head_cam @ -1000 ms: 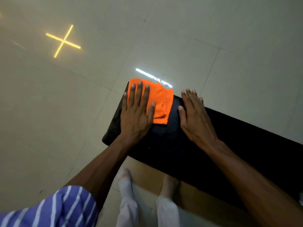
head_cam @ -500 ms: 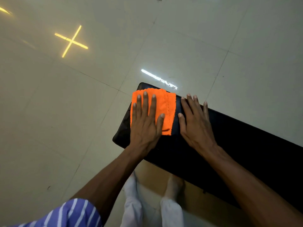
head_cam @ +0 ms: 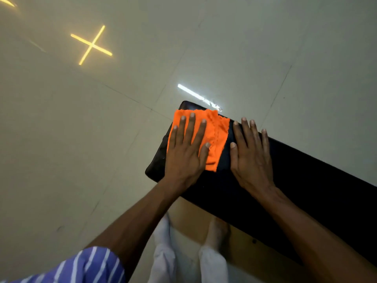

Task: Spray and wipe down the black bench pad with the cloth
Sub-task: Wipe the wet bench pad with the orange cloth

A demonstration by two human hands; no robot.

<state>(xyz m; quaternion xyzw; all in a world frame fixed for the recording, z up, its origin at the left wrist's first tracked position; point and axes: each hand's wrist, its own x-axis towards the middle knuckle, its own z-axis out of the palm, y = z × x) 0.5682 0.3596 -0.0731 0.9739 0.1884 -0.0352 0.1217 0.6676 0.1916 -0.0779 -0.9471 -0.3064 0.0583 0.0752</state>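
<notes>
A black bench pad [head_cam: 306,184] runs from the centre to the lower right of the view. A folded orange cloth [head_cam: 218,131] lies on its left end. My left hand [head_cam: 187,152] rests flat on the cloth with fingers spread, pressing it onto the pad. Right beside the cloth, my right hand [head_cam: 251,156] lies flat and open on the bare pad, holding nothing. No spray bottle is in view.
Pale floor tiles [head_cam: 81,139] surround the bench, with light reflections on them. My feet in white socks [head_cam: 163,227] stand below the pad's near edge, on a brownish floor patch [head_cam: 187,211].
My left hand slid the cloth back from the pad's far left corner, then toward the left edge again. The right hand stayed flat beside it.
</notes>
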